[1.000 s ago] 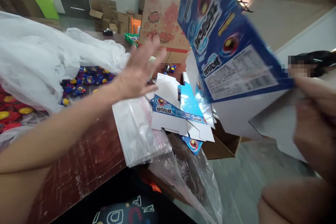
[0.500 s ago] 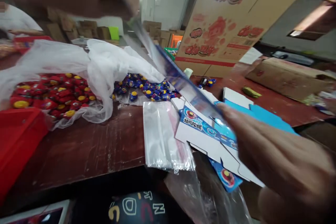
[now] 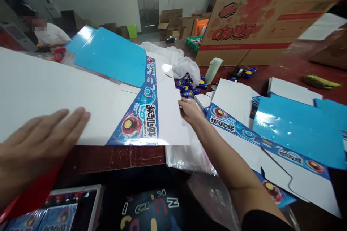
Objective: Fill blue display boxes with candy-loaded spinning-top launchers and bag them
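Note:
A large flat printed cardboard sheet (image 3: 103, 108), white with a blue panel and a blue printed strip, lies unfolded over the left half of the table. My left hand (image 3: 51, 137) rests flat on its white part, fingers stretched out. At the sheet's right edge is my right hand (image 3: 188, 110), its fingers closed on that edge. More flat printed cardboard (image 3: 298, 126) of the same kind lies to the right. Clear plastic bags (image 3: 184, 157) sit partly under the sheet. Blue toys (image 3: 187, 88) lie just beyond my right hand.
A pale green bottle (image 3: 214, 70) stands behind the blue toys. A big printed carton (image 3: 244, 25) rises at the back right. A banana peel (image 3: 320, 81) lies at the right. A person in white (image 3: 52, 34) is at the far left.
The cardboard sheet has come down from a raised, tilted position to lie across the left side, covering the red toys. Both hands have moved lower and leftward, and the view has shifted.

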The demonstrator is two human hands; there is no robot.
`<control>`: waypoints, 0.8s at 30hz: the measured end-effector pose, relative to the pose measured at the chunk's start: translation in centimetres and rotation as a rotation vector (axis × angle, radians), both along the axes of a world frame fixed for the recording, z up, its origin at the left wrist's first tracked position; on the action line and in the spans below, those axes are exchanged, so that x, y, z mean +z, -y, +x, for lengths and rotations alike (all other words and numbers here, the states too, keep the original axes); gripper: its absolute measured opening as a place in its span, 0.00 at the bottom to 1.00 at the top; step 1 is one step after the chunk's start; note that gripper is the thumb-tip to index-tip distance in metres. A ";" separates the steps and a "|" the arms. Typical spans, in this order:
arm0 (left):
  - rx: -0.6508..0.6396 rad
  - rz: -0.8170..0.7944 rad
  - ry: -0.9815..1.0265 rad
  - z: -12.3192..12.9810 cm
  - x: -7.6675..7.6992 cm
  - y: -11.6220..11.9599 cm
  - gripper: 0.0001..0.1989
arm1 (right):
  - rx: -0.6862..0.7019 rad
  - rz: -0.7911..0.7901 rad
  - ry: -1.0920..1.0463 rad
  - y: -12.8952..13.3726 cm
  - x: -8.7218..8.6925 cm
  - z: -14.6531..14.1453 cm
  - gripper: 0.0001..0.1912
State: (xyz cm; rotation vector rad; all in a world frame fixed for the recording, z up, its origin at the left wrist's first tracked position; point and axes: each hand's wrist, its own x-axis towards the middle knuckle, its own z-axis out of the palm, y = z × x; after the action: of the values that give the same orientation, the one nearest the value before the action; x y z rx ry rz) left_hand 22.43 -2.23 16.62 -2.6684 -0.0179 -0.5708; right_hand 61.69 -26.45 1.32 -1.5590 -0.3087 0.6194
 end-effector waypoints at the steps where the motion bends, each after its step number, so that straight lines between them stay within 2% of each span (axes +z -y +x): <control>1: 0.018 0.104 -0.073 -0.4 -0.9 1.1 0.41 | -0.025 0.012 0.006 -0.4 0.7 0.2 0.29; 3: 0.032 0.264 -0.177 -1.1 -2.4 3.3 0.42 | -0.033 0.000 0.009 -0.6 1.9 0.8 0.27; 4: 0.034 0.288 -0.187 -1.4 -3.1 4.3 0.40 | -0.009 -0.020 0.003 -0.6 2.2 0.9 0.27; 8: 0.037 0.298 -0.196 -2.7 -6.9 6.2 0.27 | 0.263 -0.074 0.014 -0.7 2.6 0.5 0.30; 10: 0.066 0.267 -0.246 -3.3 -9.3 6.9 0.24 | 0.376 -0.065 0.112 -0.7 2.5 0.3 0.32; 12: 0.112 0.200 -0.309 -3.7 -11.6 8.0 0.24 | 0.428 -0.037 0.344 -0.3 2.4 0.7 0.33; 14: 0.152 0.054 -0.392 -3.8 -13.0 9.0 0.25 | 0.449 0.036 0.553 0.2 2.2 1.8 0.28; 15: 0.154 -0.052 -0.440 -3.7 -13.1 9.3 0.24 | 0.437 0.083 0.604 0.6 2.1 2.5 0.26; 17: 0.148 -0.311 -0.490 -2.9 -11.8 8.8 0.24 | 0.352 0.181 0.608 1.1 1.5 3.9 0.19; 18: 0.157 -0.434 -0.463 -2.3 -10.3 7.9 0.26 | 0.293 0.221 0.610 1.3 1.2 4.6 0.16; 20: 0.239 -0.581 -0.246 -0.6 -6.0 4.7 0.31 | 0.196 0.294 0.638 1.3 0.6 5.3 0.12; 22: 0.424 -0.510 0.103 1.9 -0.9 0.1 0.35 | 0.133 0.369 0.666 0.8 0.0 5.2 0.11; 23: 0.538 -0.468 0.227 3.2 1.6 -2.4 0.41 | 0.114 0.400 0.679 0.5 -0.3 4.9 0.12; 24: 0.686 -0.467 0.264 4.5 3.9 -4.7 0.46 | 0.101 0.424 0.694 0.1 -0.5 4.4 0.13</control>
State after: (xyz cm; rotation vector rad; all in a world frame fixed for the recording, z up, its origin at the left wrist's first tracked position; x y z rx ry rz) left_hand 26.89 2.49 20.53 -2.7202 -1.2172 -0.7320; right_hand 66.09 -26.55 0.86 -1.3024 -0.9789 0.0516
